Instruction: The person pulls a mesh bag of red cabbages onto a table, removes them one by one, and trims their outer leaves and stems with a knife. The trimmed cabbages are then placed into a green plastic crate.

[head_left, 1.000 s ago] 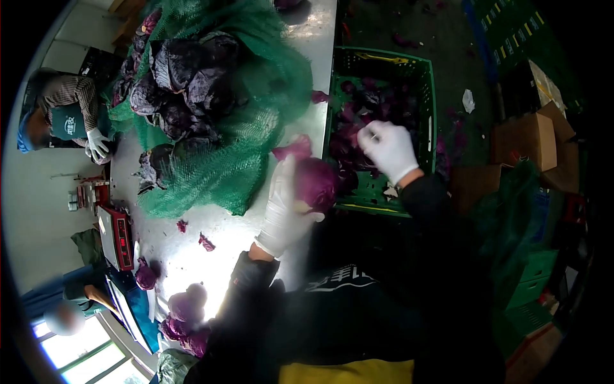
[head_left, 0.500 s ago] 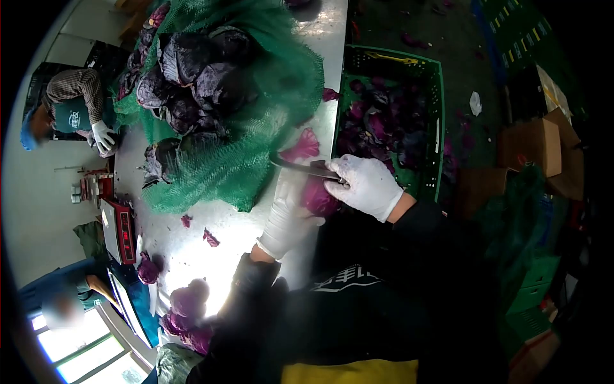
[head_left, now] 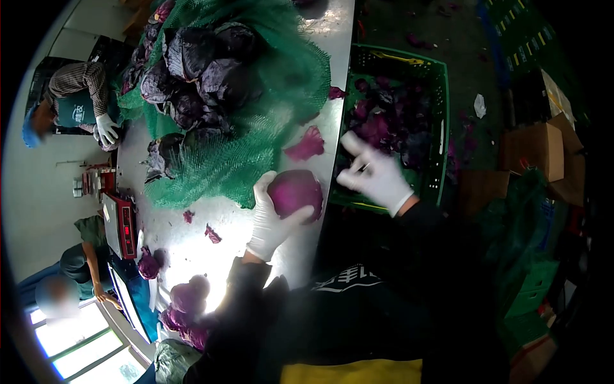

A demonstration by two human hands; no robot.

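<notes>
A: Got the hands?

B: Had them apart. Found the left hand, white-gloved, clamped round a purple cabbage, fingers on one side, thumb on the other. Logged that cabbage at the edge of the metal table; couldn't tell whether resting or lifted.

A: Right one?

B: Tagged the right hand, also white-gloved, blurred, at the near corner of a green crate. Couldn't tell whether gripping or empty.

A: Surface next?

B: Looked shiny, washed out by glare at lower left. Spotted a torn leaf just beyond the cabbage, small scraps farther left. Saw dark cabbages heaped on green netting. Added a smaller purple pile at lower left, plus a lone cabbage near a red scale.

A: Inside the crate?

B: Noted loose purple leaves, plenty.

A: Room?

B: Caught a co-worker across the table, checked sleeves, gloved hand low. Marked a second person near a bright window, bare arm out. On the opposite side, listed dark floor with purple bits, a white scrap, a cardboard box, green containers.
</notes>
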